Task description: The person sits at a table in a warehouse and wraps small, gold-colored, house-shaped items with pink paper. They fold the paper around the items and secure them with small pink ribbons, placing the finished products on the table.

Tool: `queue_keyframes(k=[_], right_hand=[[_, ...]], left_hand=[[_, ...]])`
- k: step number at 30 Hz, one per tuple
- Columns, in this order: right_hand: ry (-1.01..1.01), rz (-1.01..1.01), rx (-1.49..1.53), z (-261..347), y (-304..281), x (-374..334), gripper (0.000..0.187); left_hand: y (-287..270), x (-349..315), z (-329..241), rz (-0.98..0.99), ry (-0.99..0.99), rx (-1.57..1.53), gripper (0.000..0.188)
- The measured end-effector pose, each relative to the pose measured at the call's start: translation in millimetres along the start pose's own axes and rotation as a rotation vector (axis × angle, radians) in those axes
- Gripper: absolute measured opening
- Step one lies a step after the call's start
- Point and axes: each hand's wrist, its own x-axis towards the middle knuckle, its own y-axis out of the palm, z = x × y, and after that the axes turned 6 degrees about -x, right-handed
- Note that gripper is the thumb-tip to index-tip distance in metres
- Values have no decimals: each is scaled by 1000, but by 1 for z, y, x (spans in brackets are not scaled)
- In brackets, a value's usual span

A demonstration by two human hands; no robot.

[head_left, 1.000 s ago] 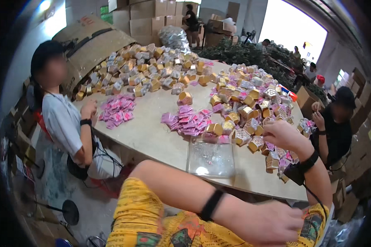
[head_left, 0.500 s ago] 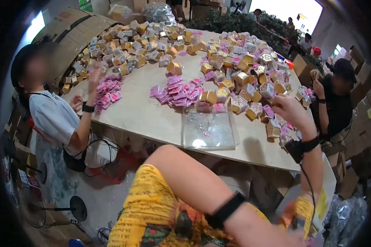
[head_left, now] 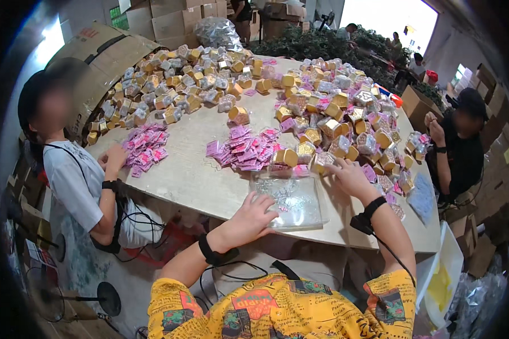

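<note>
Two hands (head_left: 246,221) — one clear tray (head_left: 304,213), two pink packet piles (head_left: 245,149)

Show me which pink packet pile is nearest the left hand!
The middle pile of small, flat pink packets; the other pink pile lies left, beside the white-shirted co-worker.

A workshop: small gold pieces (head_left: 342,127) lie heaped on a big worktop (head_left: 195,189), co-workers (head_left: 76,178) flank it left and right, cartons (head_left: 168,24) stand stacked far left.

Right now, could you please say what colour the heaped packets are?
The packets are mostly pink, best seen in the head view.
</note>
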Motion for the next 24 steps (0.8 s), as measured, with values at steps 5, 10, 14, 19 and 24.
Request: queue_keyframes(k=[5,10,14,19,24], right_hand=[[142,25,-182,-26,5,27,35],[-81,-230,339,30,-36,72,44],[-140,-51,300,64,-18,104,49],[2,-118,653,44,-19,111,51],[295,-183,1077,-17,-18,76,50]], left_hand=[[6,-6,6,5,-17,14,12],[3,-13,6,62,-65,-70,11],[-1,-12,4,71,-80,-54,11],[-9,-14,3,17,-106,23,11],[-14,4,-1,-94,-194,-71,26]])
